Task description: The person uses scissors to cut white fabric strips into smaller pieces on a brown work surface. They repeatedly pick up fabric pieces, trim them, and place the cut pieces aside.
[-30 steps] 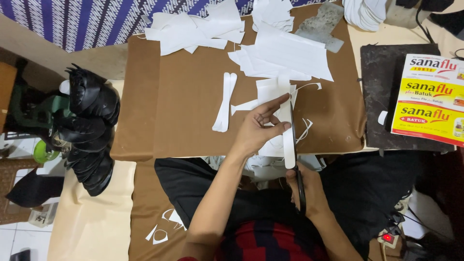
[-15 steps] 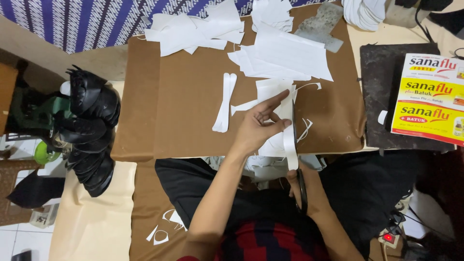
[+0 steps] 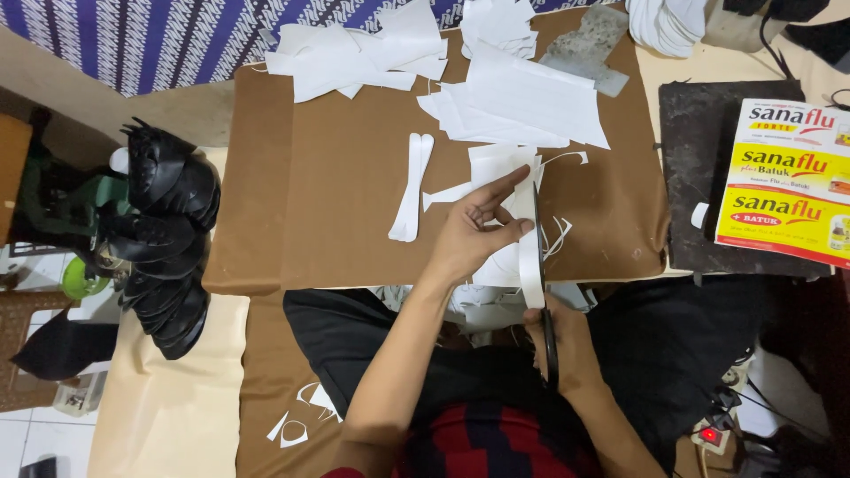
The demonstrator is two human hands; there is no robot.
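- Left hand point(image 3: 474, 235) on the white strip point(image 3: 529, 265), thumb and fingers pinched around its upper part, index finger stretched out toward the paper pile; same grip as a second ago, with the index now straighter and the strip turned more upright.
- Right hand point(image 3: 562, 341) closed around the scissors point(image 3: 542, 292), handle hidden in the fist; blades pointing up along the strip's edge, seemingly shut or nearly so, hard to tell at this angle. Barely shifted from the earlier frames.
- Strip held just over the near edge of the brown board point(image 3: 345, 177) on the desk, lower end hanging past that edge above the lap.
- Two narrow white cutouts point(image 3: 411, 190) lying side by side on the board, left of the left hand, apart from it; unmoved.
- Loose white paper sheets point(image 3: 522, 102) heaped at the far side of the board, thin offcut curls point(image 3: 558, 235) right of the strip.
- Stack of black shoe uppers point(image 3: 164, 230) off the board's left edge.
- Dark slab point(image 3: 691, 177) to the right, with a yellow and white carton point(image 3: 788, 177) resting on it.
- Small white scraps point(image 3: 301, 416) on the brown sheet beside the left forearm.
- Nothing between hands and strip; left forearm covering part of the lap.
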